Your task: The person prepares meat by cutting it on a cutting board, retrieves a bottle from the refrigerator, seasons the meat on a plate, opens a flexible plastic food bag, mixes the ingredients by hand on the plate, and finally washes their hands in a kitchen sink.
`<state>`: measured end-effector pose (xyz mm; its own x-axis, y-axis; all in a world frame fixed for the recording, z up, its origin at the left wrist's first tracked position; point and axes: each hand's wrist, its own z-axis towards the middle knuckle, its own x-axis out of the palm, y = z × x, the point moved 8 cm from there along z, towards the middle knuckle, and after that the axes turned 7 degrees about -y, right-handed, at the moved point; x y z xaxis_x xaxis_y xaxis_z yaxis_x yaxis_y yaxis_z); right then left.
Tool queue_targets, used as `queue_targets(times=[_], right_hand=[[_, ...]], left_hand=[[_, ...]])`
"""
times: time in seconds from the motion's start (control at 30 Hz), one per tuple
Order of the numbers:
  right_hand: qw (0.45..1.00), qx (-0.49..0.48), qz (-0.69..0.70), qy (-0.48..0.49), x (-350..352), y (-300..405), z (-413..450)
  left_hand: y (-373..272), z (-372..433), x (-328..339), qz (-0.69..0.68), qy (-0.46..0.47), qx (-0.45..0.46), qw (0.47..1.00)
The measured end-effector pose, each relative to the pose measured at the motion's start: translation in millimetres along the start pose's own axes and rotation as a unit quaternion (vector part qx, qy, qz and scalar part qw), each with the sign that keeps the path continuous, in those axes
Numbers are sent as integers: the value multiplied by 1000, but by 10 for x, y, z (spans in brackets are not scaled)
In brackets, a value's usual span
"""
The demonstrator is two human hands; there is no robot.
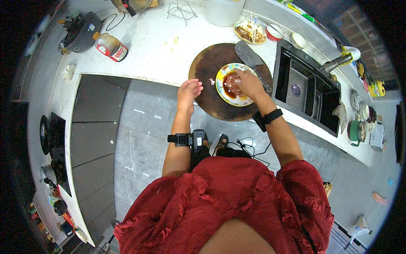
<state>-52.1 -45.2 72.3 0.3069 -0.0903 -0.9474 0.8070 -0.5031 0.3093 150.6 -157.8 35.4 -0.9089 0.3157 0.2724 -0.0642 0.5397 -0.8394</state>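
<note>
A patterned plate (237, 101) with raw minced or sliced meat (233, 85) in dark sauce rests on a round wooden chopping board (206, 63). My right hand (250, 83) reaches over the plate's right side, its fingertips down at the meat; whether they grip any of it cannot be told. My left hand (190, 90) hovers at the board's left edge, palm partly up, fingers slightly curled and apart, with nothing visible in it. A small pale pink scrap (212, 82) lies on the board between the hand and the plate. Behind the plate lies a cleaver (247, 54), its handle pointing right.
Right of the board is a black sink (296, 77) with a faucet (336, 63). Behind stand a plate of food with chopsticks (250, 31), a red bowl (274, 32) and a white bucket (224, 12). A sauce bottle (110, 47) and wire rack (181, 13) stand farther left.
</note>
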Motion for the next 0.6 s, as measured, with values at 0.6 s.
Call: queue_targets(times=[0.6], right_hand=[[998, 58, -17, -19, 245, -77, 127]], left_hand=[[-4, 0, -131, -9, -14, -7, 1000]])
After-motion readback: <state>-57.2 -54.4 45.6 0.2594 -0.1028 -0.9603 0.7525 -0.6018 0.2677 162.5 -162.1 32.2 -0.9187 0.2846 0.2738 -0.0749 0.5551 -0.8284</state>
